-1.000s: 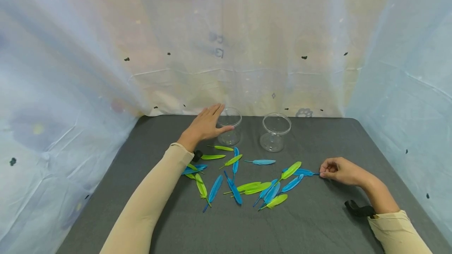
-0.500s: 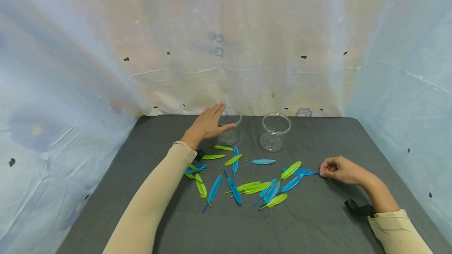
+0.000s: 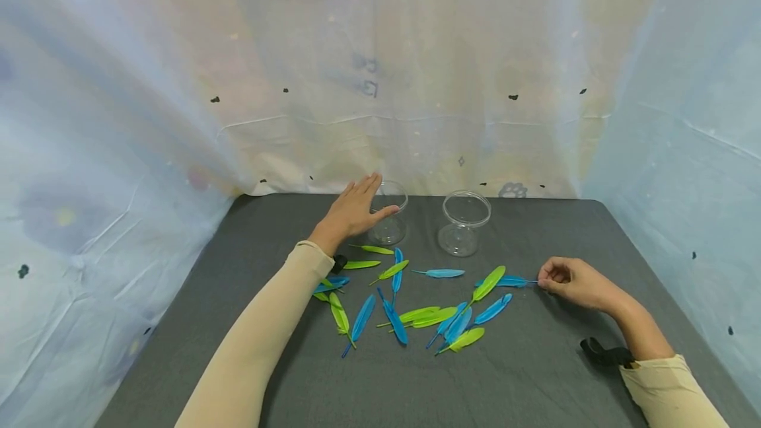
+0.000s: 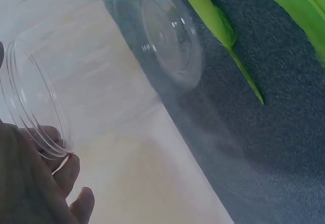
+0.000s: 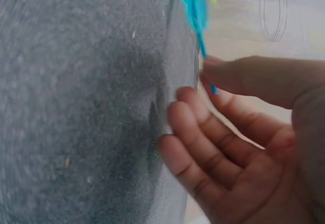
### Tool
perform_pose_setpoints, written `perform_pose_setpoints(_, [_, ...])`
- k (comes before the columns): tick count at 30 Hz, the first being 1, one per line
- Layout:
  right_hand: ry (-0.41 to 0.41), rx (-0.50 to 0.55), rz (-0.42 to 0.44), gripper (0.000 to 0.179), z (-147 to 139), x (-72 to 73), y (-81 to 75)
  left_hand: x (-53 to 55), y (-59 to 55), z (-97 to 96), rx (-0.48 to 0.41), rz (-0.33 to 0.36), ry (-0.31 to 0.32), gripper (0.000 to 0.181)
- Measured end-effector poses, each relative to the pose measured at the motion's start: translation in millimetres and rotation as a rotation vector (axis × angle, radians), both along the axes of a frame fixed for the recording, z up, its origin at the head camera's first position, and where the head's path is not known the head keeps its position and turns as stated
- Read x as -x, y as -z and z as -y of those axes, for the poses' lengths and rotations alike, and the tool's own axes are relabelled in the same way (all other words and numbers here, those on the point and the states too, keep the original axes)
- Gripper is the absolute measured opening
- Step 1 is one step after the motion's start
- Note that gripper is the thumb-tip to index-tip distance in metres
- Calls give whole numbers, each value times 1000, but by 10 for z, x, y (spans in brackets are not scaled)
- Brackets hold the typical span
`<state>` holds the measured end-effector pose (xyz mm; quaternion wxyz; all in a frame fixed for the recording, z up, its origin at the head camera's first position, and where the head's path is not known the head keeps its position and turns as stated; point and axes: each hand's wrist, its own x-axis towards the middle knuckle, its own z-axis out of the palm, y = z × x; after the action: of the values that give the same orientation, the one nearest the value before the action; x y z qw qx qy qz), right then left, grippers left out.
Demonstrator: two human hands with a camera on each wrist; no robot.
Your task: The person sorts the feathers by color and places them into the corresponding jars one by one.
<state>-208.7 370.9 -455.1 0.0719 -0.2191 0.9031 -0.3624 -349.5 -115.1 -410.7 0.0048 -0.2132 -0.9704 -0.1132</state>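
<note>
My left hand (image 3: 351,212) is at a clear plastic jar (image 3: 388,233), its thumb across the front and its fingers along the far side. In the left wrist view, the fingertips (image 4: 71,170) lie right at the jar's round rim, which sits between thumb and fingers. At the right, my right hand (image 3: 573,281) pinches the quill of a blue feather (image 3: 510,281) between thumb and forefinger. Its vane points left, partly behind a green feather (image 3: 490,283). The right wrist view shows the pinched quill (image 5: 203,46) with the other fingers loosely curled.
A second clear jar (image 3: 466,223) stands right of the first. Several blue and green feathers, among them a green one (image 3: 339,314) and a light blue one (image 3: 441,273), lie scattered over the dark grey table (image 3: 505,382). A patterned curtain (image 3: 416,71) hangs behind.
My right hand has risen slightly with the blue feather, and the overlapping green feather has shifted up a little. The left hand has edged slightly right at the jar.
</note>
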Motion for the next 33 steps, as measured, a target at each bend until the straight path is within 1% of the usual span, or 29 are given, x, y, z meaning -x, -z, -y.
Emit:
perform_pose_setpoints(4, [67, 23, -100, 5, 35, 4, -29, -28, -7, -12, -13, 1, -3, 100])
perform_pose_setpoints(11, [171, 48, -223, 6, 114, 6, -89, -63, 9, -10, -24, 8, -10, 102])
perform_pose_setpoints(15, [212, 74, -306, 7, 166, 2, -115, -62, 0, -14, -29, 6, -9, 101])
perform_pose_setpoints(19, [243, 101, -410, 9, 227, 29, -151, -45, 8, -21, -33, 1, -4, 100])
perform_pose_setpoints(22, [247, 118, -467, 11, 279, 56, -206, -36, 22, -22, -33, -6, 0, 100])
perform_pose_setpoints(28, [247, 117, -536, 14, 416, 137, -354, -42, 14, -20, -28, 0, -2, 100])
perform_pose_setpoints(33, [217, 121, -605, 18, 568, 251, -494, -49, 5, -23, -14, -5, -2, 100])
